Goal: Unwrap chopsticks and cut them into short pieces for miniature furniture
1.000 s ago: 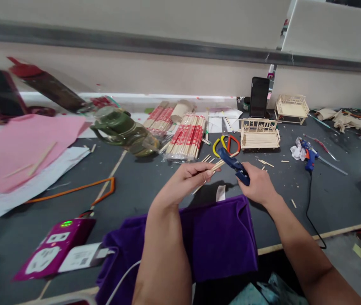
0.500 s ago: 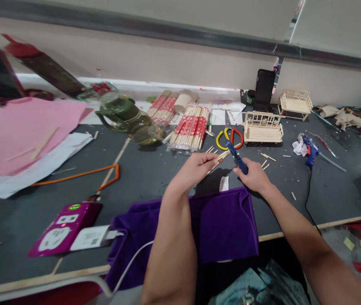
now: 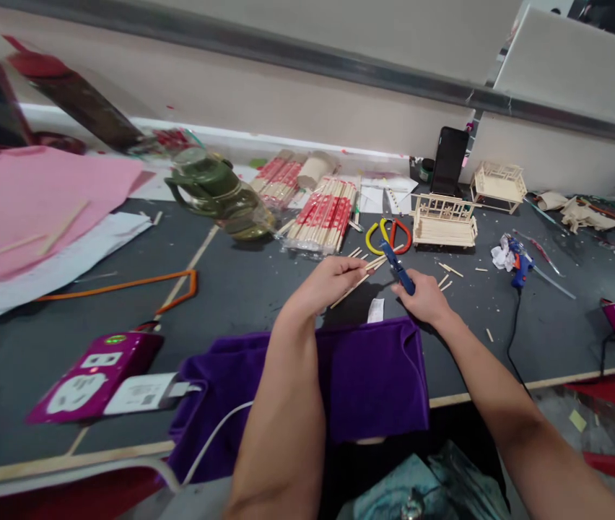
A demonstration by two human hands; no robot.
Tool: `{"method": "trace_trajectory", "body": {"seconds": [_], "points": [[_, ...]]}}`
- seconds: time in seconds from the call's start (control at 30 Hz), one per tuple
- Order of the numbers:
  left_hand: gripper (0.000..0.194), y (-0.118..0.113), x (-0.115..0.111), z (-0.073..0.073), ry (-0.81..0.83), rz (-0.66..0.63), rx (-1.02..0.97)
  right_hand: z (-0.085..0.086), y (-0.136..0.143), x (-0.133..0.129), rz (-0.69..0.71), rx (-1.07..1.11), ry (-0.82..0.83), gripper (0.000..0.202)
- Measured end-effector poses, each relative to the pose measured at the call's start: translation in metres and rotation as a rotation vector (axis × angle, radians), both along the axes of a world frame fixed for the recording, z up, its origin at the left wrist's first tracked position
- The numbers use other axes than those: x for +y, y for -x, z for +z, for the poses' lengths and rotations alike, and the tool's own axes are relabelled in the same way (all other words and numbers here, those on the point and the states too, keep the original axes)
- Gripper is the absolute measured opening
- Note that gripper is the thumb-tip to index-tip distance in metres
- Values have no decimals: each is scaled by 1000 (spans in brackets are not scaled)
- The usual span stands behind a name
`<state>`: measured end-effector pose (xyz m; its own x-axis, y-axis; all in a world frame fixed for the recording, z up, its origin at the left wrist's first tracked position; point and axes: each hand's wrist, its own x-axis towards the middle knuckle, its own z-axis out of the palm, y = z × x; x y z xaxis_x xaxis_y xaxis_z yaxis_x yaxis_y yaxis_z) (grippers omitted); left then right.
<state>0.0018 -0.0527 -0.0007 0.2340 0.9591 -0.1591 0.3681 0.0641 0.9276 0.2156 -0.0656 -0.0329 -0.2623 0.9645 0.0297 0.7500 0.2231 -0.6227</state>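
Observation:
Thin wooden sticks (image 3: 375, 263) are pinched between the fingers of my left hand (image 3: 333, 280), over the dark tabletop. My right hand (image 3: 425, 297) is wrapped around a blue-handled hand tool that looks like cutting pliers (image 3: 400, 273). The tool's head reaches the sticks near their far ends; whether its jaws are closed on them I cannot tell. Scissors with yellow and red handles (image 3: 401, 237) lie just beyond. Short stick pieces (image 3: 451, 269) are scattered right of my right hand. A miniature wooden bench (image 3: 445, 230) stands behind them.
Packs of chopsticks (image 3: 325, 217) and a green jug (image 3: 221, 189) lie behind my left hand. A blue glue gun (image 3: 522, 271) with a cord is at the right. A purple cloth (image 3: 377, 383) covers the near edge. A phone (image 3: 450, 160) stands by another miniature seat (image 3: 499, 185).
The view has shifted slightly, so the things on the table sit a little further left. Both hands keep their holds, with the tool still at the sticks.

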Motion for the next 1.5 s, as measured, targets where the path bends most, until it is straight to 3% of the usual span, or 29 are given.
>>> {"method": "trace_trajectory", "body": {"seconds": [0.13, 0.2, 0.47, 0.57, 0.63, 0.73, 0.83, 0.97, 1.1, 1.17, 1.27, 1.4, 1.5], "points": [[29, 3, 2, 2, 26, 36, 6, -5, 3, 1, -37, -85, -12, 16], [32, 4, 1, 5, 39, 51, -26, -5, 2, 0, -29, -12, -14, 18], [37, 7, -7, 18, 21, -6, -212, -2, -8, -2, -174, 820, -94, 28], [34, 6, -4, 11, -40, 31, -78, 1, -7, -1, -247, 960, -92, 29], [26, 1, 1, 3, -150, 118, 173, 3, -8, 0, -293, 1012, -95, 29], [22, -11, 8, -9, -298, 185, 642, 3, -8, 2, -342, 1060, -102, 30], [26, -21, 10, -17, -316, 116, 876, 2, -8, 4, -364, 1084, -100, 29], [22, -22, 7, -18, -283, 68, 899, -1, -7, 4, -363, 1072, -91, 27], [25, -24, 12, -10, -343, 203, 861, -1, -4, 3, -362, 1037, -81, 27], [24, -33, 23, -7, -399, 239, 837, -1, -2, 1, -344, 1028, -75, 27], [21, -56, 47, -8, -461, 194, 798, -2, 1, -1, -299, 1014, -72, 28], [18, -81, 77, -18, -407, 152, 840, -5, 3, -2, -278, 964, -81, 27], [25, -86, 87, -25, -335, 187, 881, -5, 4, 0, -288, 963, -72, 28]]}}
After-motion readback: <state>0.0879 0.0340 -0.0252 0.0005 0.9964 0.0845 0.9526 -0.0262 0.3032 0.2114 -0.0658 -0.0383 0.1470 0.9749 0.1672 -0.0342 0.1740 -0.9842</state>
